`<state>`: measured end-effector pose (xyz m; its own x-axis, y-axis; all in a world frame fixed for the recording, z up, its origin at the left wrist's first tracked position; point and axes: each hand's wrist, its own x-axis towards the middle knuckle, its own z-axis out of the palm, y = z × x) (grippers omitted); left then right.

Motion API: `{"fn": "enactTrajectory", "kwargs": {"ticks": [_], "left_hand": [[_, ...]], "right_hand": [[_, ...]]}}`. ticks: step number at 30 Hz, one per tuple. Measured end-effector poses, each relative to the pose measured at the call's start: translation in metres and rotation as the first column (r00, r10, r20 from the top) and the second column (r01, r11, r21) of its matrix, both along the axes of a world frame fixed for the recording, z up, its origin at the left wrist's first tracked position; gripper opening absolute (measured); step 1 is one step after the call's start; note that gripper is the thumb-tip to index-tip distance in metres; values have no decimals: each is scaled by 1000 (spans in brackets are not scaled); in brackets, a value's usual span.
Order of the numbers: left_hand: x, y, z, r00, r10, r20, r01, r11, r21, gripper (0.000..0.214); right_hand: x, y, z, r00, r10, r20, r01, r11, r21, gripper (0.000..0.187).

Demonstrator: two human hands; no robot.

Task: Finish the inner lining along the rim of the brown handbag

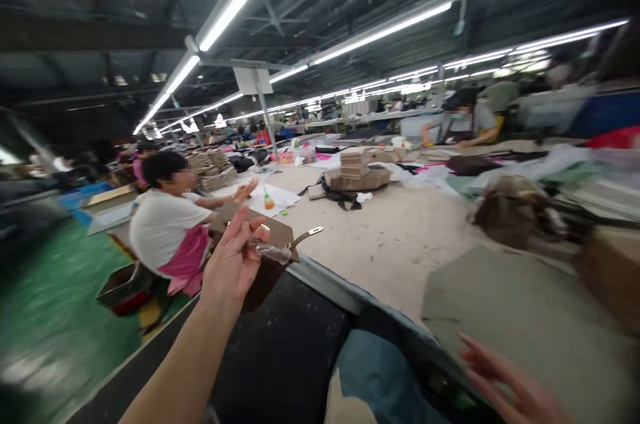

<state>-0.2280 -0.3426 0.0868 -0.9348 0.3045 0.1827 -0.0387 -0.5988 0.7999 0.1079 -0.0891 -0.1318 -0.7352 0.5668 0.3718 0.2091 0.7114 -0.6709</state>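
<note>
My left hand (235, 257) is raised over the near edge of a long beige worktable (395, 244), fingers pinched on a brown leather bag piece (267, 257). A clear plastic wrap and a thin strap with a metal tip (310, 233) stick out of it to the right. My right hand (510, 381) is low at the bottom right, blurred, fingers spread and holding nothing, just above a grey-green sheet (525, 311) lying on the table.
A seated person in a white shirt and pink apron (167, 224) works at the table's left side. Stacks of brown cardboard pieces (357, 171) stand mid-table. Another person (465, 121) sits at the far right. A brown bag (510, 211) lies at right. Green floor at left.
</note>
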Motion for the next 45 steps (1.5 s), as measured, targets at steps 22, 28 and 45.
{"fn": "enactTrajectory", "kwargs": {"ticks": [22,28,45], "left_hand": [[114,160,-106,846,-525,88,474,667,-575,66],[144,144,-182,592,-586,553,788,563,-247,33],[168,175,-134,403,-713,574,821,558,117,4]], "right_hand": [[12,100,154,580,-604,-546,10,676,-737,32],[71,125,104,539,-714,-446,169,611,-774,28],[42,47,32,657,-329,678,146,938,313,32]]}}
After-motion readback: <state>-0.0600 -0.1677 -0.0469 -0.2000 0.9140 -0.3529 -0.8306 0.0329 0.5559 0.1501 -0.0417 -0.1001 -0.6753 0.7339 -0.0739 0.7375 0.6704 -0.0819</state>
